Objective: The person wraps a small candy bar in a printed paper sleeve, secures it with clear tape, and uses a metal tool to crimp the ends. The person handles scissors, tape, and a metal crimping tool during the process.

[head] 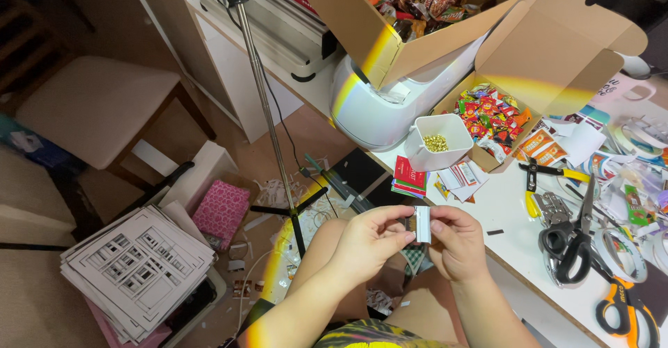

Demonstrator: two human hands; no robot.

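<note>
My left hand (369, 242) and my right hand (456, 242) meet in front of me, above my lap and beside the white table's edge (518, 271). Between their fingertips they pinch a small white folded piece of card (422, 223), held upright. Both hands grip it, the left from the left side, the right from the right. What is printed on the card cannot be made out.
A white cup (437, 141) holds small gold bits. Two open cardboard boxes (550, 49) contain sweets. Black scissors (570, 240), orange scissors (630, 313), pliers (532, 181), tape rolls and paper scraps cover the table. A tripod (268, 111), card stack (136, 268), pink box (221, 212) stand on the floor.
</note>
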